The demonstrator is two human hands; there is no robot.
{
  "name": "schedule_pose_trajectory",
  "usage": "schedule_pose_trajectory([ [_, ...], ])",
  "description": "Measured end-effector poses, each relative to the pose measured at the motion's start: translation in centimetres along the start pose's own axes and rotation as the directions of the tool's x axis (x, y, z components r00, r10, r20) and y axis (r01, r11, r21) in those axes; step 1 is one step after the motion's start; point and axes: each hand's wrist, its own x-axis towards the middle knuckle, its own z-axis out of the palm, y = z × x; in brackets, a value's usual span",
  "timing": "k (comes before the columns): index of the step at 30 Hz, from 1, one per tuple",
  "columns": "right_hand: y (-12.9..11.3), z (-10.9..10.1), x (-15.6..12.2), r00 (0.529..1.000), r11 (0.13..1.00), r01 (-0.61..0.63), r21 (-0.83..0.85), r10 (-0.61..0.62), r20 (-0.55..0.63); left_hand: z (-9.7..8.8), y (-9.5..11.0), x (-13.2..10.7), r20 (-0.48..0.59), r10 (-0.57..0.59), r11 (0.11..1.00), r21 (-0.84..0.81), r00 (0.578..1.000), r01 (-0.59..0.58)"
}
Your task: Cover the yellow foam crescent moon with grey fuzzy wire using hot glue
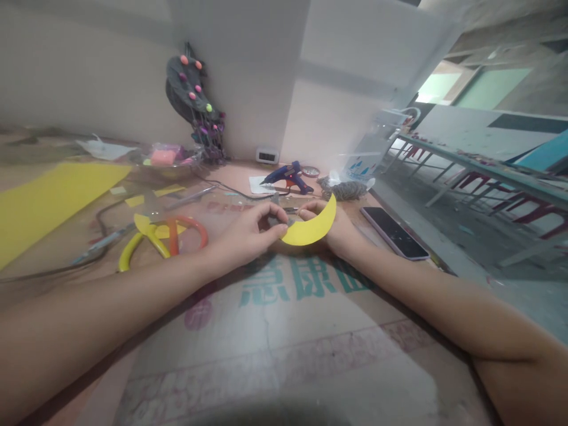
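A yellow crescent-shaped cutout [310, 231], like card or thin foam, is held up over the middle of the table. My left hand [261, 228] pinches its left tip between thumb and fingers. A small grey bit [290, 222] shows beside that thumb, too blurred to name. Behind the crescent's right half is my right hand [335, 228], fingers curled; what they grip is hidden. Past the hands, a blue hot glue gun [290, 176] stands on a white paper piece [260, 185].
Left lie a yellow sheet [57, 195], scissors with orange and yellow handles [153, 242], scraps and a cable. A phone [394, 232] and a grey yarn bundle [346, 189] are right. A grey crescent decoration with pompoms [186, 89] leans at the wall beside a small digital clock [267, 156].
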Motion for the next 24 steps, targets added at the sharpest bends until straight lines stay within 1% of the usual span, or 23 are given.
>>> schedule_pose_trajectory([
  [2,0.0,0.0,0.0,1.0,1.0,0.001,-0.017,-0.001,0.006,0.0,0.0,0.0,0.01,-0.006,1.0,0.006,1.0,0.006],
  [4,0.0,0.0,0.0,1.0,1.0,0.001,-0.028,0.0,0.023,0.1,-0.1,0.0,-0.004,0.0,1.0,0.009,1.0,0.0],
  [7,-0.1,0.0,0.0,0.999,0.999,-0.005,-0.034,0.006,0.035,0.0,-0.5,0.2,-0.101,0.041,0.999,0.005,0.994,-0.041],
  [9,-0.2,-0.1,0.0,1.0,1.0,-0.01,-0.021,0.011,0.017,-0.1,-0.8,0.4,-0.179,0.056,0.998,0.007,0.982,-0.056],
  [10,-0.3,-0.1,-0.1,1.0,1.0,-0.004,0.002,0.004,0.006,-0.2,-0.9,0.5,-0.206,0.054,0.999,0.006,0.977,-0.054],
  [12,-0.4,-0.2,-0.2,1.0,0.997,0.019,0.075,-0.02,0.02,-0.3,-1.1,0.6,-0.231,0.046,0.999,0.017,0.972,-0.044],
  [13,-0.5,-0.3,-0.4,0.999,0.993,0.024,0.113,-0.029,0.045,-0.3,-1.1,0.6,-0.233,0.051,0.999,0.026,0.971,-0.046],
  [15,-0.6,-0.3,-0.6,0.992,0.988,-0.024,0.152,0.004,0.126,-0.3,-0.9,0.5,-0.217,0.081,0.996,0.05,0.973,-0.072],
  [18,-0.7,-0.2,-0.9,0.967,0.989,-0.123,0.086,0.1,0.236,-0.2,-0.4,0.1,-0.158,0.135,0.989,0.087,0.978,-0.123],
  [19,-0.7,-0.1,-1.0,0.961,0.989,-0.137,0.062,0.118,0.25,-0.2,-0.3,0.0,-0.148,0.149,0.986,0.099,0.978,-0.135],
  [21,-0.5,0.0,-1.0,0.962,0.989,-0.139,0.045,0.124,0.244,-0.1,-0.2,-0.1,-0.164,0.172,0.983,0.092,0.971,-0.159],
  [24,-0.3,0.0,-0.8,0.977,0.991,-0.115,0.075,0.099,0.188,0.0,-0.7,0.1,-0.183,0.147,0.986,-0.055,0.972,-0.159],
])
